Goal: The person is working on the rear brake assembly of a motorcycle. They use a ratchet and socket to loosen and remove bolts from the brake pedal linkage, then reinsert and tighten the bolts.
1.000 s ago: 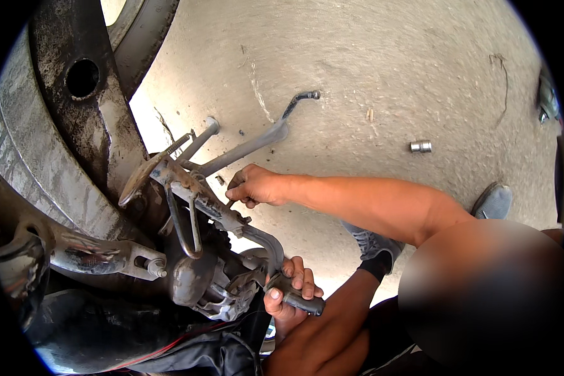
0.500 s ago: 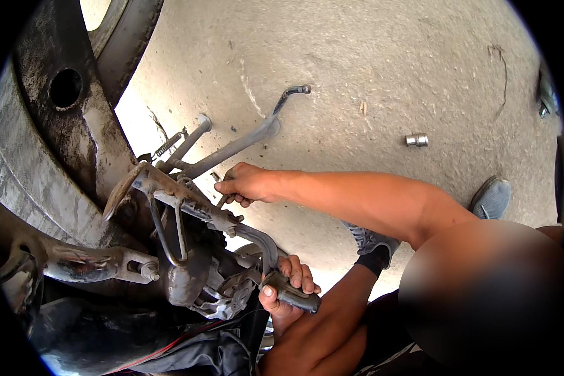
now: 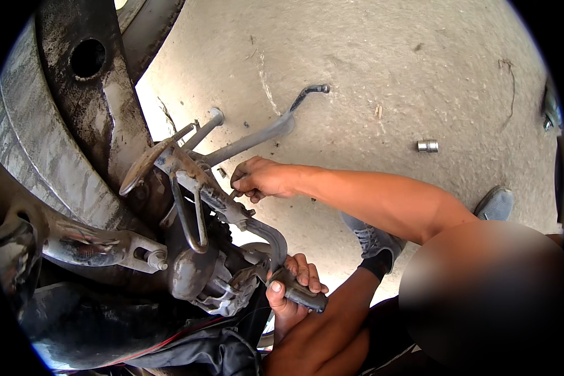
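My left hand (image 3: 292, 288) grips a black rubber-covered end (image 3: 307, 296) on a curved grey metal arm (image 3: 271, 237), palm upward with thumb and fingers around it. My right hand (image 3: 254, 180) is closed on a thin metal rod (image 3: 235, 194), partly hidden by the fingers, beside the rusty bracket assembly (image 3: 188, 178) of a two-wheeled vehicle. A bent wire-like loop (image 3: 200, 235) hangs from that bracket. A grey stand (image 3: 244, 141) with a black bent foot lever (image 3: 310, 89) reaches out over the ground behind my right hand.
A dirty swingarm (image 3: 75, 94) and tyre (image 3: 150, 37) fill the left. A silver socket (image 3: 427, 146) lies on the concrete ground (image 3: 382, 56). My shoes (image 3: 495, 203) are at the right and centre. A dark object (image 3: 550, 106) sits at the right rim; a blurred patch covers the lower right.
The whole view has shifted a little, first left, then back right. My right hand is slightly higher beside the bracket; my left hand keeps its grip on the rubber end.
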`<state>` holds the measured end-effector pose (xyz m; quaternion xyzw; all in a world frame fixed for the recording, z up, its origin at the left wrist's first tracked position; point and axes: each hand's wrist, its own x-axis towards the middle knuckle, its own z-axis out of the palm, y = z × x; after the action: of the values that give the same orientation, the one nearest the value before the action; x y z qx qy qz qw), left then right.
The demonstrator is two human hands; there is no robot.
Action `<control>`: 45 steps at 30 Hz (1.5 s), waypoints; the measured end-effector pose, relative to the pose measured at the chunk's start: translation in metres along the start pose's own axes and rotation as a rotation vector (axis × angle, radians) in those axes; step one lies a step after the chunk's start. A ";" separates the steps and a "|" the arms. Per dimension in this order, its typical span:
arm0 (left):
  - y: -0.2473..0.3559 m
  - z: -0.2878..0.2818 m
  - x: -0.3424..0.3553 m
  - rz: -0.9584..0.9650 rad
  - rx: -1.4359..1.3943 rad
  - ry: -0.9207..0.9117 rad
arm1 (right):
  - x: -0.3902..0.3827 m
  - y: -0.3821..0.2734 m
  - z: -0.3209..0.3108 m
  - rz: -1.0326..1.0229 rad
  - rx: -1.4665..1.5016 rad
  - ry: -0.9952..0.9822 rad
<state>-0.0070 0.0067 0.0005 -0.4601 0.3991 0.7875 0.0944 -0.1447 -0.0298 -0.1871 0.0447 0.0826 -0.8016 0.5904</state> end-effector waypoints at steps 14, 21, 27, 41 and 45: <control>0.000 0.004 0.001 0.005 0.057 -0.020 | 0.003 -0.004 0.003 0.080 -0.072 0.019; -0.004 -0.004 0.005 0.021 -0.107 -0.152 | 0.001 -0.006 0.000 0.038 -0.100 0.019; -0.002 -0.003 0.005 -0.011 -0.175 -0.203 | -0.004 -0.014 0.000 0.001 -0.107 0.009; -0.002 -0.001 0.000 0.026 -0.077 -0.182 | 0.019 -0.023 0.005 0.075 -0.247 0.071; 0.001 0.001 -0.001 0.031 -0.067 -0.180 | 0.012 -0.021 0.003 0.202 -0.169 -0.002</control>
<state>-0.0079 0.0072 0.0021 -0.3840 0.3697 0.8399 0.1022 -0.1686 -0.0353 -0.1842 0.0021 0.1442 -0.7283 0.6699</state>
